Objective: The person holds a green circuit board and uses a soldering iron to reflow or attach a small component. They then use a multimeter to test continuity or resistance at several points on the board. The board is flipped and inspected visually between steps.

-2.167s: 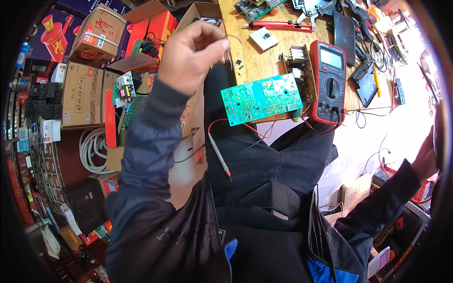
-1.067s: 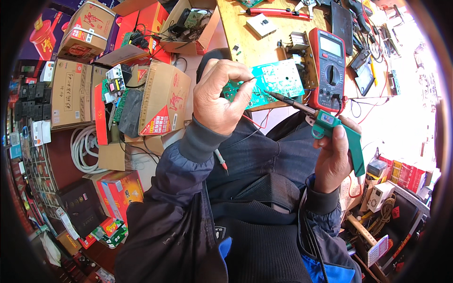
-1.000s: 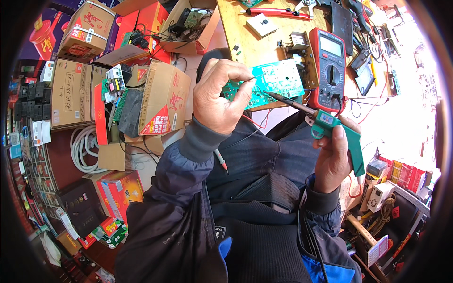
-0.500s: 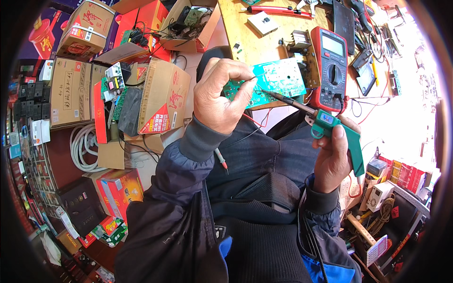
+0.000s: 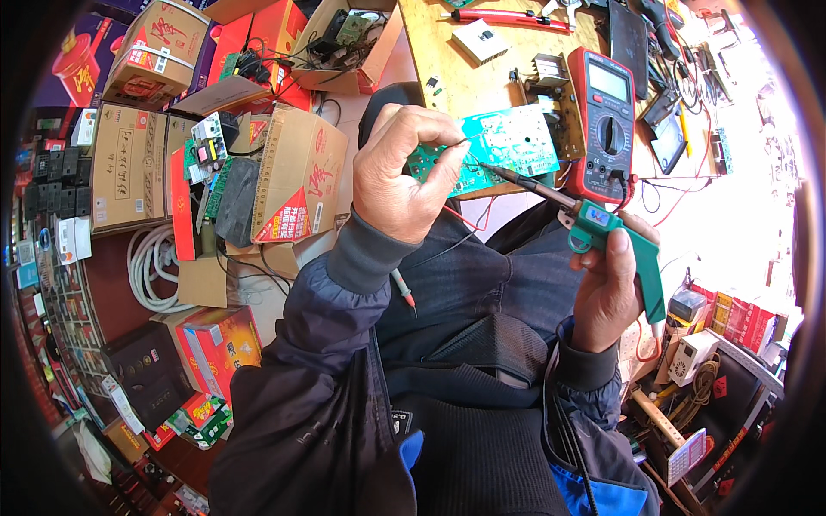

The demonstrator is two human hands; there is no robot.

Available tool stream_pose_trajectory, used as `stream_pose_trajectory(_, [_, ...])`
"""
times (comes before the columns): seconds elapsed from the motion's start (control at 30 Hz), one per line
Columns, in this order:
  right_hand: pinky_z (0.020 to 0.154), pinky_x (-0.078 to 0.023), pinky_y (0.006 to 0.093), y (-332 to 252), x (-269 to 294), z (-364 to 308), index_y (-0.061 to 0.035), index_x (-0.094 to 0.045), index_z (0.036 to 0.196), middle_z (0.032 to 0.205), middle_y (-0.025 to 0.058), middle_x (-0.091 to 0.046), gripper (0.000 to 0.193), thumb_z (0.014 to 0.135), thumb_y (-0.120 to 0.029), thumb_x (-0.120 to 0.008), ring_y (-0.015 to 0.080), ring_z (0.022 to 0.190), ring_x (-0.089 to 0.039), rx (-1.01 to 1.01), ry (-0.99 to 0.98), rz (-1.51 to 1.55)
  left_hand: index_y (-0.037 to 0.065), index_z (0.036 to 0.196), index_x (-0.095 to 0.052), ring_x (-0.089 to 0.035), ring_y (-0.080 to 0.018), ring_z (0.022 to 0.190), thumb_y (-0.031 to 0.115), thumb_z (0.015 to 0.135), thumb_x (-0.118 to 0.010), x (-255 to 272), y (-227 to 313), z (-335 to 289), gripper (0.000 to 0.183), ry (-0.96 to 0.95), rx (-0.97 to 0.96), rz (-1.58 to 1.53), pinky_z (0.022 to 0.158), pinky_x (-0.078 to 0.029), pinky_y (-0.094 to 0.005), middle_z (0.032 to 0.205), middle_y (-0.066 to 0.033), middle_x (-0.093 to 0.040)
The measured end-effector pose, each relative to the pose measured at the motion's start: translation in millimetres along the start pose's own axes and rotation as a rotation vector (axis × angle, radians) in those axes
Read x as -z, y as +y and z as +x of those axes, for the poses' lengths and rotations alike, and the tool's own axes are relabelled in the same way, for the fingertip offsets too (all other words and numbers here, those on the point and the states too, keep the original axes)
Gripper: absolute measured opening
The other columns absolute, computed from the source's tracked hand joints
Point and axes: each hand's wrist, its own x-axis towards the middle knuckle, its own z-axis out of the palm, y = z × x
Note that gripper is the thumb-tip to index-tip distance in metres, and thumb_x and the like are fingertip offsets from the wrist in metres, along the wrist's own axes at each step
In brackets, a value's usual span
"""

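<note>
A green circuit board (image 5: 527, 142) lies at the near edge of the wooden table, its soldered side up. My left hand (image 5: 400, 176) is over the board's left end, thumb and forefinger pinched on a thin wire (image 5: 470, 138). In my right hand (image 5: 607, 297) is a green pistol-shaped soldering iron (image 5: 640, 267). Its dark tip points left and reaches the middle of the board, close to my left fingertips. Whether the tip touches a joint is too small to tell. Just right of the board lies a red multimeter (image 5: 609, 129) with a dial.
Behind the board are a white box-shaped part (image 5: 479, 43), a heatsink assembly (image 5: 551, 73) and a red pen-like tool (image 5: 512, 17). A test probe (image 5: 403, 291) rests by my left forearm. Cardboard boxes (image 5: 297, 176) and coiled white cable (image 5: 155, 271) crowd the left.
</note>
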Motion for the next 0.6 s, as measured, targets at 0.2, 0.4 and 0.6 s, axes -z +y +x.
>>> stream_pose_trajectory(0.2, [0.061,-0.059,0.0316,-0.2,0.9,-0.1,0.0035,-0.06,0.13,0.101,0.0187,-0.072,0.033,0.104,-0.013,-0.071,0.0203,0.066,-0.069,0.018,-0.011,-0.022,0.001,0.102,-0.066,-0.067,-0.0171,0.1,-0.013,0.089,-0.075,-0.5,-0.4,-0.4,0.021,0.002,0.012,-0.02,0.093,-0.052,-0.031,0.106,-0.0102,-0.071])
stream_pose_trajectory(0.4, [0.06,-0.059,0.031,0.0,0.1,-0.6,0.0032,-0.06,0.13,0.102,0.019,-0.072,0.032,0.104,-0.013,-0.071,0.021,0.066,-0.07,0.015,-0.004,-0.023,0.001,0.102,-0.066,-0.067,-0.0171,0.1,-0.013,0.089,-0.075,0.0,-0.7,-0.3,0.021,-0.002,0.01,-0.016,0.093,-0.052,-0.031,0.106,-0.0102,-0.071])
stream_pose_trajectory(0.6, [0.06,-0.059,0.0315,-0.6,0.3,-0.7,0.003,-0.059,0.13,0.102,0.0194,-0.073,0.033,0.104,-0.013,-0.071,0.0207,0.065,-0.07,0.011,-0.008,-0.016,0.001,0.102,-0.066,-0.067,-0.0174,0.099,-0.012,0.089,-0.075,0.0,-0.2,-0.2,0.02,-0.001,0.005,-0.011,0.093,-0.052,-0.0311,0.105,-0.0102,-0.072])
